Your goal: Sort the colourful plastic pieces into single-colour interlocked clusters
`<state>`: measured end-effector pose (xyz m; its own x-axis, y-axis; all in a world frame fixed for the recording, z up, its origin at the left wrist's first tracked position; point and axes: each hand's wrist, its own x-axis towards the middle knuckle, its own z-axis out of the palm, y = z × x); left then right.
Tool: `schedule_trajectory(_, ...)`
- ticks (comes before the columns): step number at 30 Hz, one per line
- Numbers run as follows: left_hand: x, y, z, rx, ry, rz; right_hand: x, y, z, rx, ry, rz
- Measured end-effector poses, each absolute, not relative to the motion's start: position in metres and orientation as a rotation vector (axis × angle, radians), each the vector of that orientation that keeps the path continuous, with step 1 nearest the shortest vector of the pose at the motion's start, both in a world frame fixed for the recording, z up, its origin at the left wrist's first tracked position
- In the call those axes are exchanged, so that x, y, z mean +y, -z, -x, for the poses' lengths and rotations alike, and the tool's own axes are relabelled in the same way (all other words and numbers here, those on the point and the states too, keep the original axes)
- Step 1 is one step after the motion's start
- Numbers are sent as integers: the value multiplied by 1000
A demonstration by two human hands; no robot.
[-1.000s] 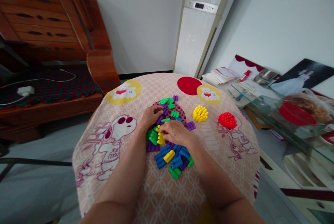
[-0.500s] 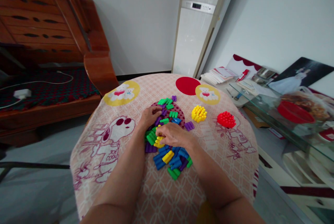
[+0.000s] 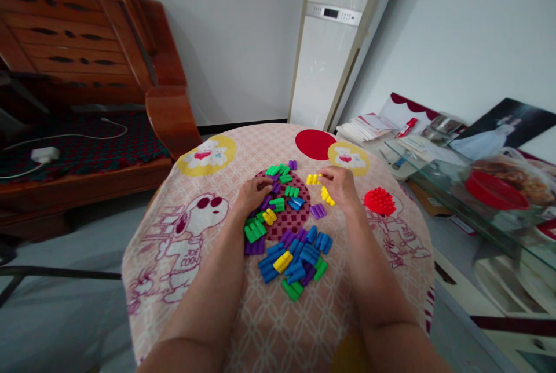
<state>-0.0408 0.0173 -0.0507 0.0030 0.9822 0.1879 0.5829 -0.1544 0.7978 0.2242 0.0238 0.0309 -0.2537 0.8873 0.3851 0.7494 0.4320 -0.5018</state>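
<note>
My right hand (image 3: 341, 186) is over the right side of the table, its fingers pinching a yellow toy building block (image 3: 313, 179). More yellow building blocks (image 3: 327, 196) lie just below, partly covered by that hand. My left hand (image 3: 253, 195) rests at the left edge of the loose pile, fingers loosely bent beside purple blocks (image 3: 275, 187); no held block shows in it. Around it lie green blocks (image 3: 255, 230) and one yellow block (image 3: 269, 216). Closer to me is a heap of mostly blue blocks (image 3: 309, 254) with a yellow block (image 3: 283, 261) on it.
A cluster of red blocks (image 3: 379, 202) stands at the right on the patterned tablecloth (image 3: 278, 326). Beyond the table's right edge is a glass shelf (image 3: 460, 187) with a red bowl (image 3: 498, 190). A wooden bench (image 3: 167, 109) stands at the left.
My right hand has moved from the middle of the pile to the yellow cluster at the right, carrying a yellow block. My left hand stays at the pile's left edge.
</note>
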Motion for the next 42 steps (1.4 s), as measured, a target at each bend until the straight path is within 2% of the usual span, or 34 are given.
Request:
schedule_trajectory(8, 17, 51, 41, 1622, -1025, -1784, 83, -26, -257, -2390, 34, 1585)
schedule_trajectory(18, 18, 52, 41, 1590, -1055, -1762, 89, -25, -250, -2637, -12, 1634)
schedule_trajectory(24, 19, 53, 41, 1582, -1059, -1754, 69, -34, -226, -2585, 71, 1648)
schedule_trajectory(30, 19, 56, 42, 1574, -1065, -1749, -1, -34, -158, -2734, -263, 1128)
schedule_trajectory(32, 18, 55, 42, 1565, -1060, -1756, -20, -28, -140, -2811, -282, 1049)
schedule_trajectory(38, 18, 53, 42, 1561, -1059, -1759, -33, -14, -129, -2879, -265, 1078)
schedule_trajectory(42, 18, 53, 41, 1565, -1077, -1740, -32, -12, -135, -2730, -378, 1104)
